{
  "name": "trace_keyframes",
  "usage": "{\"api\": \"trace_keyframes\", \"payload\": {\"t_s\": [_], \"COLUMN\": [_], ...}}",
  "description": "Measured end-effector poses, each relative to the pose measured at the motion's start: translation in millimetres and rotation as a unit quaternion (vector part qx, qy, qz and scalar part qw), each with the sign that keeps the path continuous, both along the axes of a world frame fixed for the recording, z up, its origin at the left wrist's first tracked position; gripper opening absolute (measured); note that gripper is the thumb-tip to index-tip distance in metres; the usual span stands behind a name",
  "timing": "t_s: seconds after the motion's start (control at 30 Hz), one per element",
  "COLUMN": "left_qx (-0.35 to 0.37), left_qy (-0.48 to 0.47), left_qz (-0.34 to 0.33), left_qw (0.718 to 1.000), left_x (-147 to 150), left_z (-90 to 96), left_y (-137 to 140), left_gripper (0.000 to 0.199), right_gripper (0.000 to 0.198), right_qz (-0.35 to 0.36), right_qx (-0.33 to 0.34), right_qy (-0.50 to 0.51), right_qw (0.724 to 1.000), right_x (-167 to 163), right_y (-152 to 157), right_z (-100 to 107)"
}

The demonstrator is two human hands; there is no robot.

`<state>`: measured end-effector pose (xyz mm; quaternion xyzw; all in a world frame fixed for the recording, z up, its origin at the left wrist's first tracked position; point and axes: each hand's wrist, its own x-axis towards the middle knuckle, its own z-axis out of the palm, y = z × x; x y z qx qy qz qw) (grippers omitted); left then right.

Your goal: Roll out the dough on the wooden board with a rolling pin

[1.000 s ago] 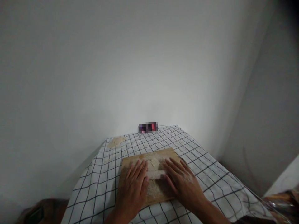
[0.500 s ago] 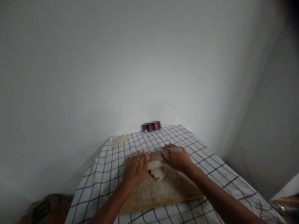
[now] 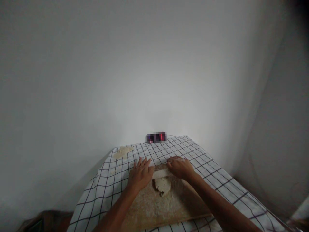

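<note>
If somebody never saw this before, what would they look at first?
Probably the left hand and right hand, at either end of a pale rolling pin near the far edge of the wooden board, with a flattened piece of dough on the pin's near side. Next might come the checked cloth under the board and the pixelated dark and red thing at its far edge, by the wall.

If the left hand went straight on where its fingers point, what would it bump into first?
Gliding over the checked cloth, the left hand would probably meet the blurred dark object by the wall, though depth and exact line are unclear.
</note>
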<state>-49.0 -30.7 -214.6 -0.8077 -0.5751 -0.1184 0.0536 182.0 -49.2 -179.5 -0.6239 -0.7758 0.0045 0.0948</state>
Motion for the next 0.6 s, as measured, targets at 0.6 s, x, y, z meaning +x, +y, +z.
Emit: {"api": "trace_keyframes", "payload": {"t_s": [0.6], "left_qx": [0.193], "left_qy": [-0.013], "left_qz": [-0.157], "left_qw": [0.968], "left_x": [-30.3], "left_z": [-41.5], "left_y": [-98.5], "left_gripper": [0.066], "right_gripper": [0.047], "right_qz": [0.041], "right_qx": [0.154], "right_qy": [0.125], "right_qw": [0.979], "right_x": [6.2], "right_y": [-103.4], "right_z": [-69.9]}}
